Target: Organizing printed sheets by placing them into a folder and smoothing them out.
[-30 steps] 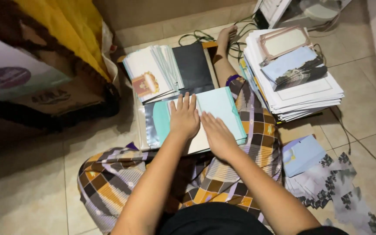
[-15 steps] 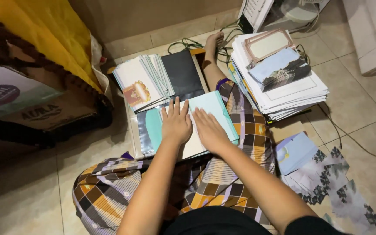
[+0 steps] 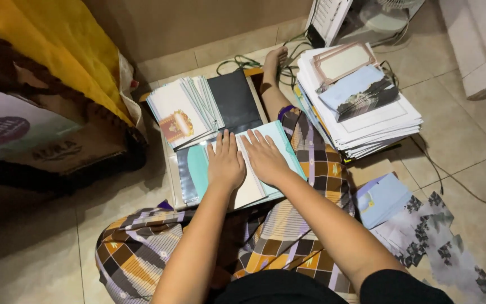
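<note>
With fingers spread, both hands (left (image 3: 225, 163), right (image 3: 265, 159)) press the teal booklet (image 3: 279, 141).

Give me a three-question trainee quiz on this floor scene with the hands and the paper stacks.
1. True or false: both the left hand and the right hand lie flat, palms down, on the teal booklet.
2. What lies just beyond the hands? A) a fanned stack of cards beside a black folder; B) a laptop; C) a bowl.
3. Fill in: the tall stack of white sheets lies to the person's ____ side.

Key: 1 true; 2 A; 3 right.
</note>
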